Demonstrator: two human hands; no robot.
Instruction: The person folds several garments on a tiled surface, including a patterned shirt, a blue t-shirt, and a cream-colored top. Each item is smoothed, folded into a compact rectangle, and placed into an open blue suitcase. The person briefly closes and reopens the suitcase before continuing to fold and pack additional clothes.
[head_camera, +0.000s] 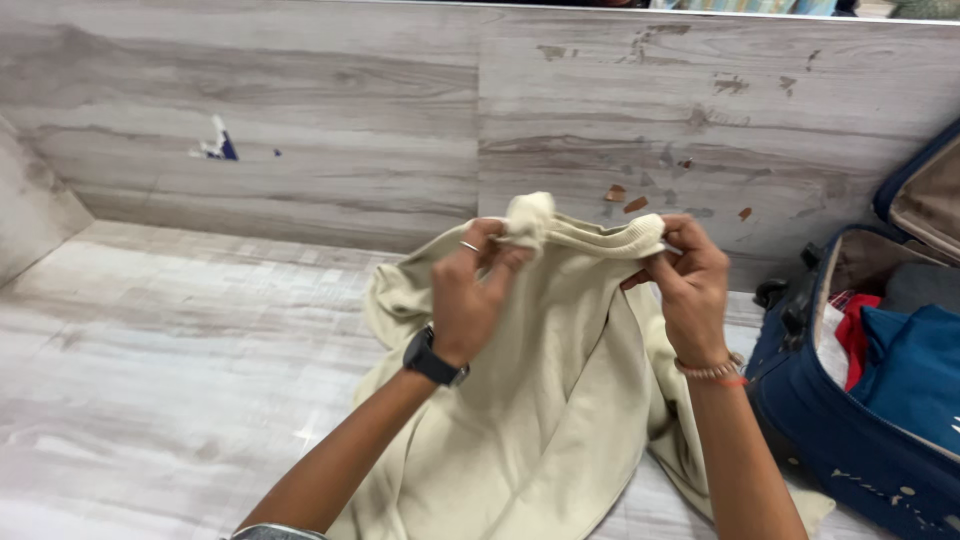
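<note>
The cream knitted sweater hangs down onto the pale wood-grain floor, its long axis running near to far, ribbed edge at the far, raised end. The left hand pinches a bunched corner; the right hand grips the ribbed edge. Judging by its crumpled lower part, folding has barely begun. The open navy fabric suitcase sits right

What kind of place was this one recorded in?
Probably a bedroom or similar home room: an open blue suitcase packed with clothes, a cream sweater held by both hands, and a pale wood-grain surface with matching wall panels.
</note>
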